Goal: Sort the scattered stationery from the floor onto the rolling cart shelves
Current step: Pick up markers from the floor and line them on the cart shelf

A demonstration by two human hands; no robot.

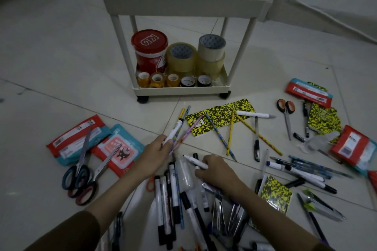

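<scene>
the cart (183,5) already carried a part of the things: tape rolls (181,57) and a red tub (150,51) stood on its bottom shelf, and some pens lay on the shelf above. most of the stationery was still on the floor (61,47): scissors (78,171), yellow notebooks (221,117), red packets (76,136) and many pens. the left hand (156,150) gripped a bundle of pens and pencils (177,130), and the right hand (212,169) held one marker (194,161) just above the pile. i judged the sorting was less than half done.
</scene>
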